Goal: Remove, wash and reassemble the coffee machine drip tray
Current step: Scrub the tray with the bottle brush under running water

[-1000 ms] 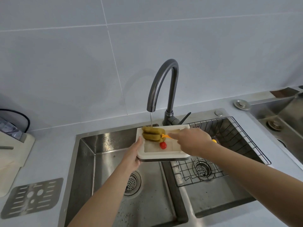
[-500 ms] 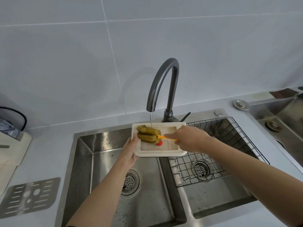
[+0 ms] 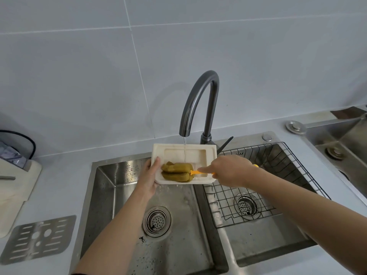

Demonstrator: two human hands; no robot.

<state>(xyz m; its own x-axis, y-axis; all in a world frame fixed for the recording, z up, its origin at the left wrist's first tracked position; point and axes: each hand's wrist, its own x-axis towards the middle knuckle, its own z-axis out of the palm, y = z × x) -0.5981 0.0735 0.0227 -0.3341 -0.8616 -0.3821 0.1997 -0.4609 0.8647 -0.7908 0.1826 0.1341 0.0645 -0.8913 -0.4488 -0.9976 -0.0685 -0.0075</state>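
Since half a second ago your sponge has slid from the tray's far side to its near side, baring the far recess and covering the red float.

Your sink [image 3: 103, 175] takes the runoff, and the faucet [image 3: 198, 96] drops a thin stream [image 3: 184, 149] onto the work. You hold the drip tray [image 3: 206, 153] above the left basin's back right corner, tipped towards you. Its metal grate [image 3: 37, 239] lies apart, at the counter's near left corner.

Your left hand [image 3: 149, 175] clamps the tray's left edge, thumb over the rim. Your right hand [image 3: 232, 170] is curled round the yellow handle [image 3: 195, 172], pressing the sponge [image 3: 175, 172] into the tray.

Keep the tilt so that dirty water drains into the basin. Work the sponge along the recess corners and steps, where residue probably sits. Brace firmly with your left hand, since a wet tray can slip.
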